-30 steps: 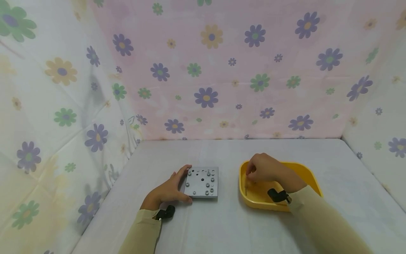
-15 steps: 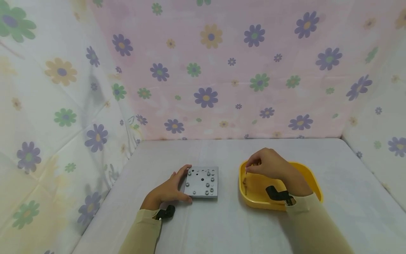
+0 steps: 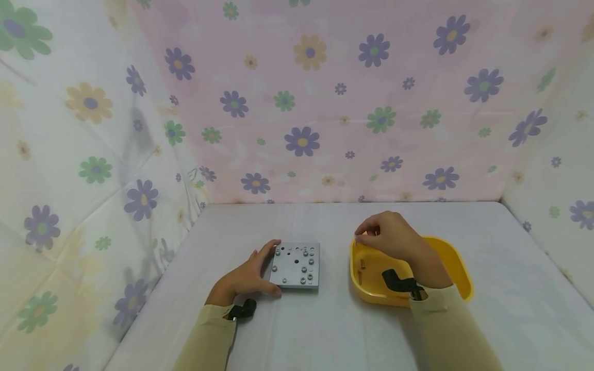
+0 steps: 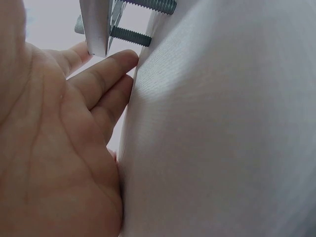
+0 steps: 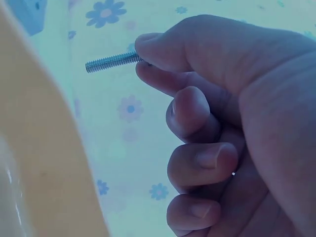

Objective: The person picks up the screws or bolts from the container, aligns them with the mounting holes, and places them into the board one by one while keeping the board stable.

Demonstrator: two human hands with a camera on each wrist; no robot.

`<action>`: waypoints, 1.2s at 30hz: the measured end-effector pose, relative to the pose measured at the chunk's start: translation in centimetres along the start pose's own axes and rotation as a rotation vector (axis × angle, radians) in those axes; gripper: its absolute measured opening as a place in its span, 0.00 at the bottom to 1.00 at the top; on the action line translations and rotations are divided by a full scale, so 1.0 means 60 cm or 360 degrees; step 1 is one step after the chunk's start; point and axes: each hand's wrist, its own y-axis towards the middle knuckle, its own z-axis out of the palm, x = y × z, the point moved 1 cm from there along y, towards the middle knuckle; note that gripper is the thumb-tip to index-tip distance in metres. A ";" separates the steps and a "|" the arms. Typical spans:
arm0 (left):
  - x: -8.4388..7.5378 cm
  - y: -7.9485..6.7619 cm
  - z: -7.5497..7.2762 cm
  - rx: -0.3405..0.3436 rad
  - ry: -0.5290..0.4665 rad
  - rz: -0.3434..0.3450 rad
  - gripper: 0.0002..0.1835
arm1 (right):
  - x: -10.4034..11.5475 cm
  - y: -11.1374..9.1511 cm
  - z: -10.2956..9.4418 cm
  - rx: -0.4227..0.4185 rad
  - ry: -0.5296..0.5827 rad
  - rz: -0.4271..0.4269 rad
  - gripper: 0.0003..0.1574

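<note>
A square metal plate, studded with several socket-head bolts and a few holes, rests on the table left of centre. My left hand holds its left side, thumb at the near corner and index finger at the far one. In the left wrist view, threaded bolt shanks stick out below the plate's edge. My right hand is above the left part of a yellow tray. Between thumb and index finger it pinches a threaded bolt; the bolt's head is hidden by the fingertips.
Several small bolts lie on the tray's floor near its left wall. A white cloth covers the table. Flowered curtains enclose the back and both sides.
My right hand has risen from the tray's floor with a bolt and shifted slightly toward the far left rim, uncovering the bolts below. The left hand and the plate have stayed put.
</note>
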 end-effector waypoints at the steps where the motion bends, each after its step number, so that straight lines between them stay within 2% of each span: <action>1: 0.000 0.000 0.000 0.0001 0.0001 0.0007 0.70 | 0.004 0.000 0.000 -0.0014 -0.0002 -0.0004 0.05; 7: 0.000 0.001 0.000 0.0000 -0.0005 0.0024 0.70 | 0.022 0.003 0.004 -0.0084 0.0011 -0.0003 0.04; 12: 0.002 0.003 0.001 0.0005 -0.0003 0.0018 0.70 | 0.034 0.010 0.012 -0.0090 0.0002 -0.0001 0.04; 19: 0.003 0.004 -0.001 0.0007 0.0011 0.0019 0.71 | 0.057 0.027 0.033 -0.0128 0.0040 -0.0035 0.03; 27: 0.001 0.002 -0.002 0.0017 -0.0007 0.0060 0.71 | 0.074 0.042 0.080 -0.0037 -0.0015 -0.0075 0.04; 36: 0.002 0.003 -0.004 0.0007 -0.0011 0.0060 0.72 | 0.086 0.047 0.099 -0.0061 -0.0013 -0.0042 0.04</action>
